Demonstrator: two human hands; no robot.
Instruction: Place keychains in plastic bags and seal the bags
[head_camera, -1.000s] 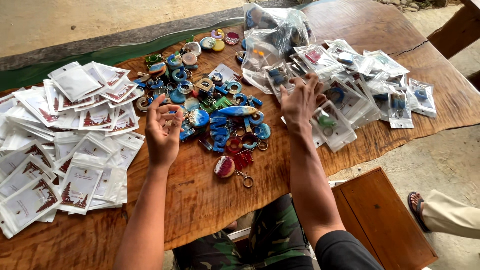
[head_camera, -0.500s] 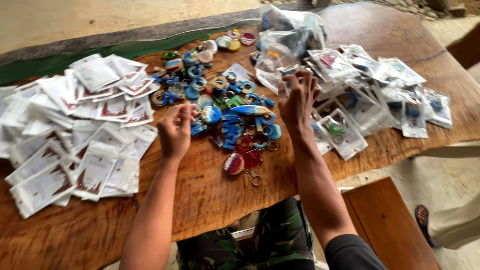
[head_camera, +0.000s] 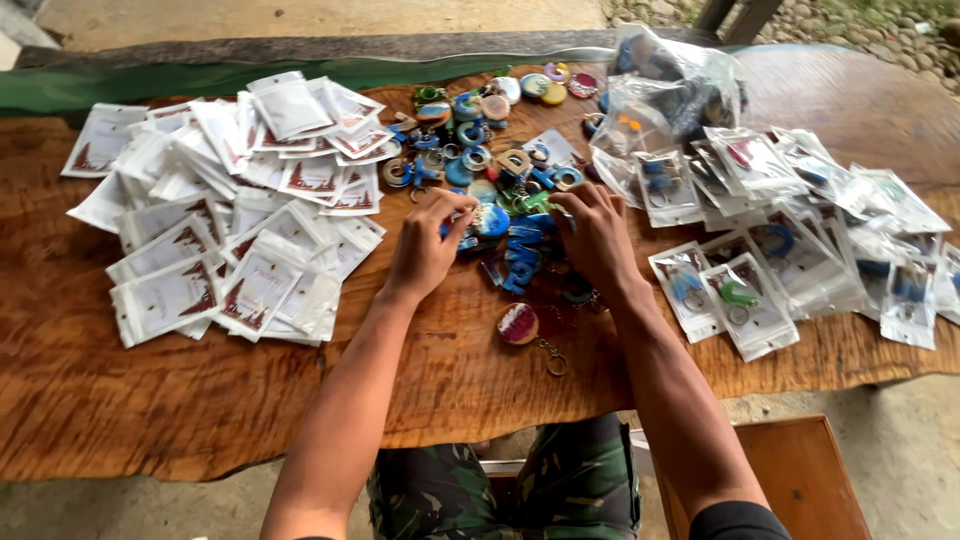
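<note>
A rough wooden table (head_camera: 150, 410) carries white packets (head_camera: 240, 200) toward its left edge and bagged keychains (head_camera: 790, 230) toward its right. In the head view, mid-table, the left hand (head_camera: 425, 250) pinches a blue keychain (head_camera: 490, 220); the right hand (head_camera: 595, 235) presses curled fingers into the loose keychain pile (head_camera: 500, 170), grasp unclear.

Head camera looks steeply down, seemingly close
</note>
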